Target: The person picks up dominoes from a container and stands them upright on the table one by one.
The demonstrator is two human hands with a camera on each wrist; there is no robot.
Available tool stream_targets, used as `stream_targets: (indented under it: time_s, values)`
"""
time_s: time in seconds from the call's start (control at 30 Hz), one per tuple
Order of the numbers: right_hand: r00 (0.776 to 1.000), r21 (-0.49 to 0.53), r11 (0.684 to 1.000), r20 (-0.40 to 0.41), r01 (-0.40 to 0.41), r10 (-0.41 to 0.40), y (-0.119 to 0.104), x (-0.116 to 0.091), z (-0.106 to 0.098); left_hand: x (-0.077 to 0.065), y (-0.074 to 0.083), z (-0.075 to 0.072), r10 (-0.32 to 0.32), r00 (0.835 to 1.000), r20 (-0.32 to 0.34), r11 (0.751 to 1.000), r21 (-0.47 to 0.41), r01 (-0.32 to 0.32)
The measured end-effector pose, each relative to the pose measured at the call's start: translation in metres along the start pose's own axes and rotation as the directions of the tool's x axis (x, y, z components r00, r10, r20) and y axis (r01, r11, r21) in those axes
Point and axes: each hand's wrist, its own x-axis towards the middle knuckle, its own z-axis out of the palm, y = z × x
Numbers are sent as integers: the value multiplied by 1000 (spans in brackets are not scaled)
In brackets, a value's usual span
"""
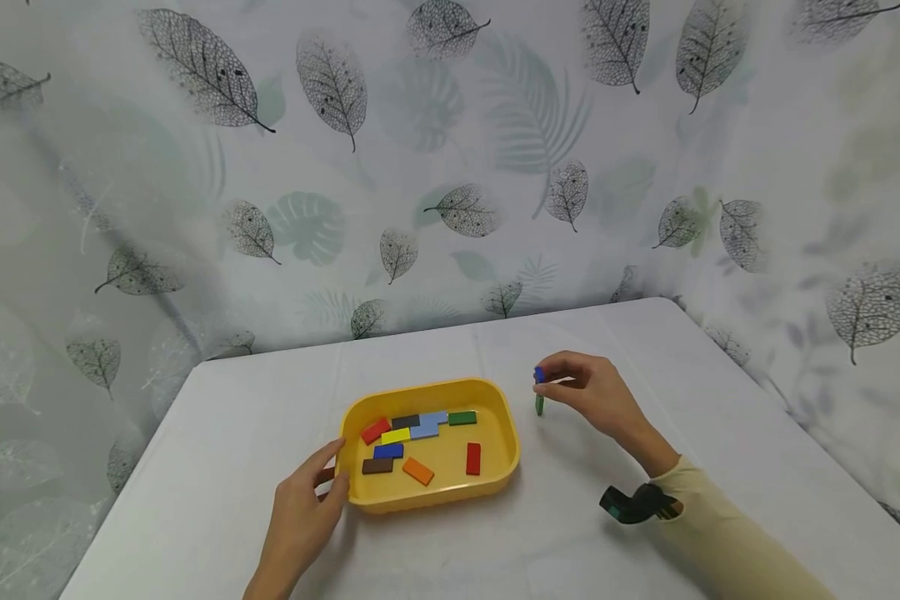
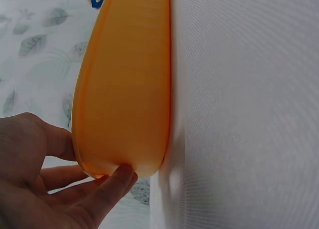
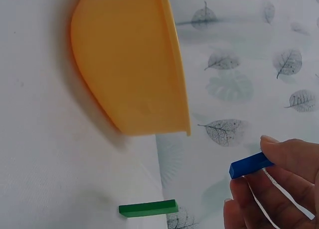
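My right hand [image 1: 587,392] pinches a blue block [image 3: 251,164] between thumb and fingers. Below it, a green block [image 3: 148,208] stands on its end on the table, to the right of a yellow tray [image 1: 450,492]. In the right wrist view, a gap shows between the two blocks. At the tray's left end, my left hand [image 1: 303,508] grips the wall, its thumb and fingers spread around the end. The left wrist view shows fingertips [image 2: 123,173] touching the tray's outer side.
Inside the tray lie several flat blocks, among them a red block [image 1: 473,459], an orange block [image 1: 418,472], a brown block [image 1: 377,467] and a green one [image 1: 462,418]. A white cloth covers the table [image 1: 450,558]. A leaf-patterned curtain [image 1: 435,167] rises behind it.
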Motion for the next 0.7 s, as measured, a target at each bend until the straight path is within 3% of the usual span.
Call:
stream_targets:
  time_s: [0.23,0.7]
  values:
    - [1000,-26,1000,-30,2,-3,14,-1,-7,0,1,0,0,1000,-11,1000,2,0]
    - [995,-43,995,-45,-88,86,42,-3,-14,-1,1,2,4,1000,-16,1000,15,-4]
